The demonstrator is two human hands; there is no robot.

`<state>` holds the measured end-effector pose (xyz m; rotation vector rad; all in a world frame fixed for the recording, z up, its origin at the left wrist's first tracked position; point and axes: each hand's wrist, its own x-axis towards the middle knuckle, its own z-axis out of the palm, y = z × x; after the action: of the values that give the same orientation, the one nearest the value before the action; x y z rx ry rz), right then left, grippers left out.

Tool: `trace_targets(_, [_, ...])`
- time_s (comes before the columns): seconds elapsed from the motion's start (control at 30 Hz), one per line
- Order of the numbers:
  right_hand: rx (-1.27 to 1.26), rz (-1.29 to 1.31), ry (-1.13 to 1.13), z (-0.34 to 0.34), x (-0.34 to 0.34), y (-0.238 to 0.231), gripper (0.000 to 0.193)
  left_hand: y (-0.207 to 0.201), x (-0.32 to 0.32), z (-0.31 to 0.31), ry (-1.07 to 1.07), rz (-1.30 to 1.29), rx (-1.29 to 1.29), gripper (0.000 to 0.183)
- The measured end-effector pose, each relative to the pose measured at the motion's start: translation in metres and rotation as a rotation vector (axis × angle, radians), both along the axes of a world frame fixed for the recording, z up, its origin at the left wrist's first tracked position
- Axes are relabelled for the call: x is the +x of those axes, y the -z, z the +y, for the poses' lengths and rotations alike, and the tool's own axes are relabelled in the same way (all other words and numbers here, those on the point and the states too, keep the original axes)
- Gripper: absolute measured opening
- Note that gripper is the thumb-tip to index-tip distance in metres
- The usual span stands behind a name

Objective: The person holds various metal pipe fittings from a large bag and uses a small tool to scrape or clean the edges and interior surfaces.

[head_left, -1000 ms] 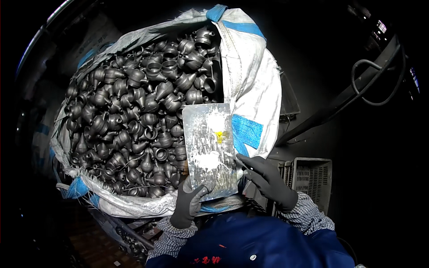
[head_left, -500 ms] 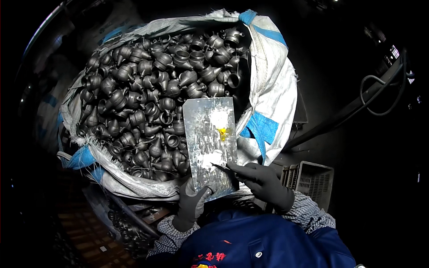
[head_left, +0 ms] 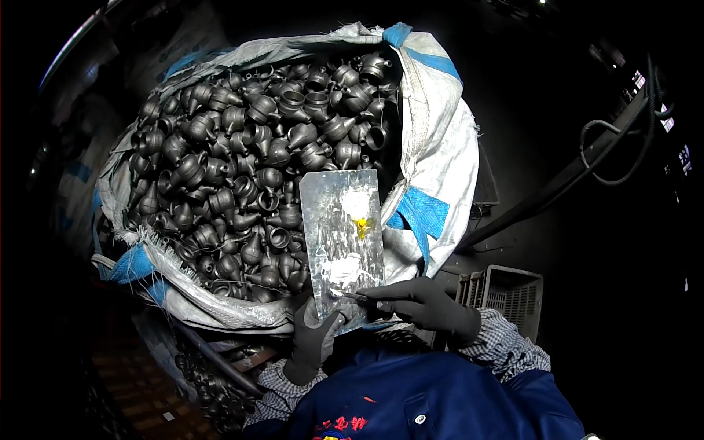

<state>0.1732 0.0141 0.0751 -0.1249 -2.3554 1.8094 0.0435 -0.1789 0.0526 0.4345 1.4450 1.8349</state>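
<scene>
Where the left gloved hand (head_left: 314,341) grips its near end, the flat rectangular board (head_left: 323,235) extends away from the fingers, over the near right part of a white woven sack (head_left: 447,139) filled with dark, spouted, vessel-shaped parts (head_left: 253,161). That hand's thumb lies on top of the board's near left corner; the fingers underneath are hidden. The right gloved hand (head_left: 433,306) is closed around a thin dark tool (head_left: 355,296), its tip over the board, just below a white smear (head_left: 346,268).
</scene>
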Motion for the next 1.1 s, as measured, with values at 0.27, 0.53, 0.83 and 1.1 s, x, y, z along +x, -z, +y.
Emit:
trace_targets(0.27, [-0.377, -0.321, 0.176, 0.035, 0.010, -0.061, 0.039, -0.009, 0.001, -0.015, -0.006, -0.065, 0.020, 0.034])
trace_targets(0.53, [0.163, 0.098, 0.253, 0.046, -0.010, -0.055, 0.042, -0.020, 0.004, -0.021, 0.065, -0.051, -0.015, 0.029])
trace_targets(0.83, [0.953, 0.063, 0.375, 0.038, -0.015, -0.073, 0.046, -0.021, 0.009, -0.023, 0.054, -0.071, -0.016, 0.025])
trace_targets(1.1, [0.716, 0.053, 0.433, 0.046, -0.001, -0.057, 0.043, -0.017, 0.007, -0.022, 0.025, -0.081, -0.039, 0.026])
